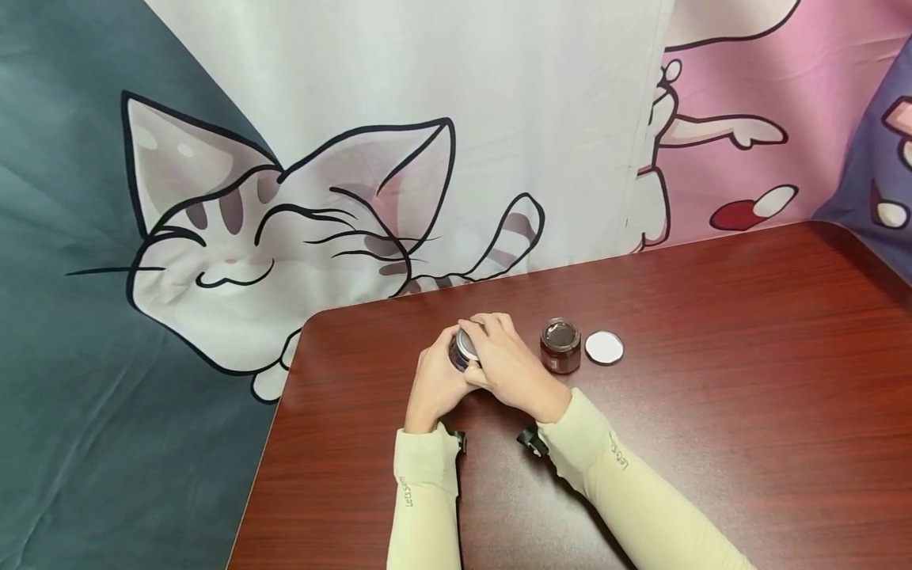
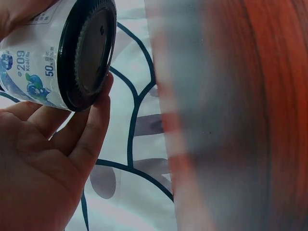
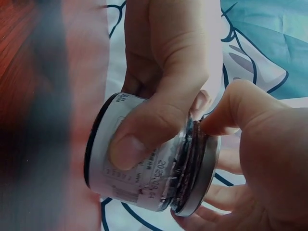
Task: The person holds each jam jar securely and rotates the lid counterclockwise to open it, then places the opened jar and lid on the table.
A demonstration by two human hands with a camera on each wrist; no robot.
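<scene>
A small glass jar with a blueberry-printed label (image 2: 34, 72) is held between the two hands. In the head view my left hand (image 1: 437, 378) grips the jar's body, and its thumb (image 3: 161, 122) presses across the label in the right wrist view. My right hand (image 1: 504, 356) bends its thumb and fingers around the silver jar lid (image 3: 206, 175). A dark, ridged neck shows between label and lid; whether the lid is loose I cannot tell. The jar's dark base (image 2: 91, 53) faces the table side in the left wrist view. Part of the lid is hidden by the right fingers.
Just right of the hands stands an uncovered jar (image 1: 560, 360) with dark contents. Beside it a round lid (image 1: 604, 348) lies with its white side up. All this is on a reddish-brown wooden table (image 1: 712, 380), backed by a cartoon cat curtain (image 1: 499, 103).
</scene>
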